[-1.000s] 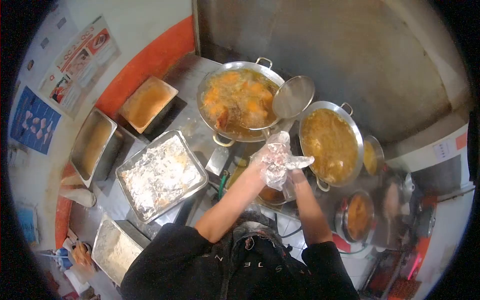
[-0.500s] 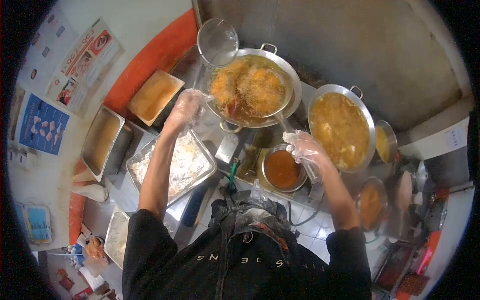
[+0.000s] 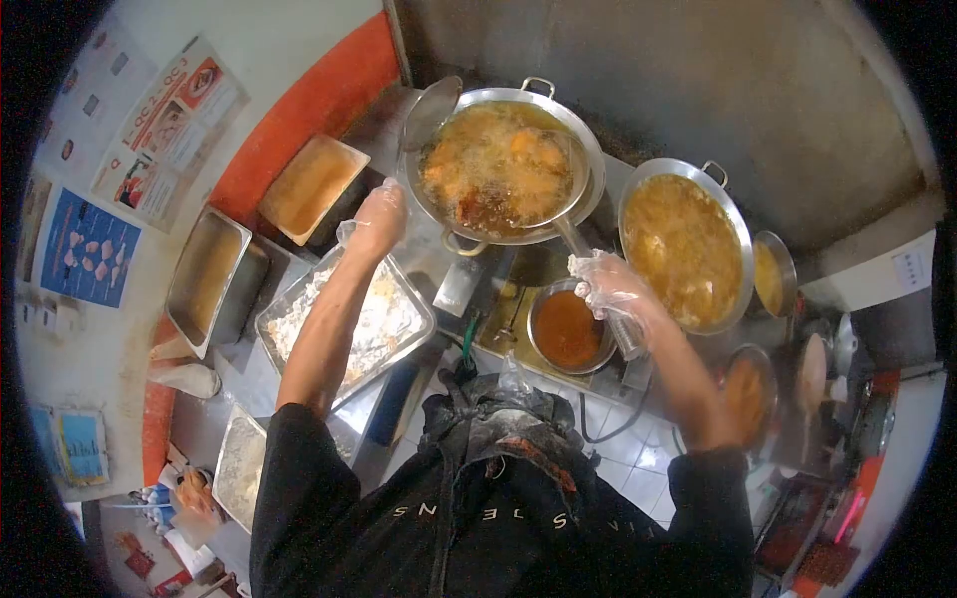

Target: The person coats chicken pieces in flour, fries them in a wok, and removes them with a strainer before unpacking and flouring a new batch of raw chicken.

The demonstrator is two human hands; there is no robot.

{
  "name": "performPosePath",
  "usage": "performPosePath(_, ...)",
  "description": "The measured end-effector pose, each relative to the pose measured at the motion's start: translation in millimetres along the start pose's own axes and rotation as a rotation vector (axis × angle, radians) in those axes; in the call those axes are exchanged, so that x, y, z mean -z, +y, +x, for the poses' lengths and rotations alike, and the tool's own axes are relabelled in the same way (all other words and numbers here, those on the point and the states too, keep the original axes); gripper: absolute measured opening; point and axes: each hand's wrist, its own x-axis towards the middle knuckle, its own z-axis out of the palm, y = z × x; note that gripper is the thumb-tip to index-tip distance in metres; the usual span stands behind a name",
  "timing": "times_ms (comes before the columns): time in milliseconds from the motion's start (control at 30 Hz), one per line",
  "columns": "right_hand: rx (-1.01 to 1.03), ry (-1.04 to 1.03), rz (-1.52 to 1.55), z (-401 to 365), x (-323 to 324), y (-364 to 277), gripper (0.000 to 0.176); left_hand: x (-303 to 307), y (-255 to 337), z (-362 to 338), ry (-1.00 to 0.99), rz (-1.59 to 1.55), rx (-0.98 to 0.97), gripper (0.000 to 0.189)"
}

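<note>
My left hand (image 3: 379,217), in a clear plastic glove, is closed around the thin handle of a round mesh skimmer (image 3: 432,112). The skimmer is tipped steeply over the left rim of a wide metal wok (image 3: 596,179). Golden-brown fried pieces (image 3: 533,149) bubble in the oil there, with a darker piece (image 3: 478,209) near the front. My right hand (image 3: 610,284), gloved and dusted with flour or batter, grips the thick metal handle of a large strainer (image 3: 570,235), whose bowl sits inside the wok around the pieces.
Right of the wok stands a second pan of oil (image 3: 688,249). A bowl of reddish-brown sauce (image 3: 570,329) sits below my right hand. A tray of flour (image 3: 389,314) lies under my left forearm, with two deep metal containers (image 3: 311,189) (image 3: 207,279) farther left.
The skimmer has swung down and tilted from above the wok's back-left rim to nearly edge-on beside it. My left hand has turned and lowered slightly; my right hand keeps its grip.
</note>
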Motion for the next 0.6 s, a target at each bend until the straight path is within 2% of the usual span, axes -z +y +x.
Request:
performPosePath(33,-0.001,0.001,-0.001,3.5,-0.2,0.7,0.014,-4.5,-2.6,0.1,-0.008,0.110,-0.072,0.008)
performPosePath(100,-0.025,-0.097,-0.259,16.4,-0.6,4.2,0.010,-16.7,-6.1,0.0,-0.020,0.115,-0.125,0.012)
performPosePath(133,-0.027,-0.098,-0.262,19.6,-3.2,5.1,0.010,-16.7,-3.0,-3.3,-0.034,0.123,-0.177,0.016)
performPosePath(200,-0.171,-0.097,0.114,22.7,-11.3,10.0,0.010,-15.5,0.8,-14.7,-0.059,0.048,-0.146,0.018)
performPosePath(300,-0.166,-0.030,0.138,15.1,-34.6,10.2,0.014,-27.5,0.1,-24.5,-0.117,-0.003,-0.111,0.021)
performPosePath(367,-0.211,0.027,0.145,11.2,-54.2,-3.7,0.016,-37.3,5.8,-36.0,-0.071,-0.157,0.023,0.024)
performPosePath(467,-0.103,-0.072,0.171,7.6,-64.0,-4.7,0.015,-68.5,1.5,-48.9,-0.052,-0.212,0.033,0.026)
performPosePath(500,-0.175,-0.020,0.222,6.5,-69.6,-10.0,0.013,-88.9,-5.5,-51.5,0.040,-0.112,-0.062,0.029)
performPosePath(533,-0.177,-0.015,0.224,10.9,-74.7,-4.2,0.013,-85.8,2.9,-57.1,0.036,-0.114,-0.066,0.029)
performPosePath(600,-0.110,-0.037,0.248,23.7,-82.6,16.9,0.013,-69.0,37.2,-71.2,-0.069,-0.415,0.129,0.029)
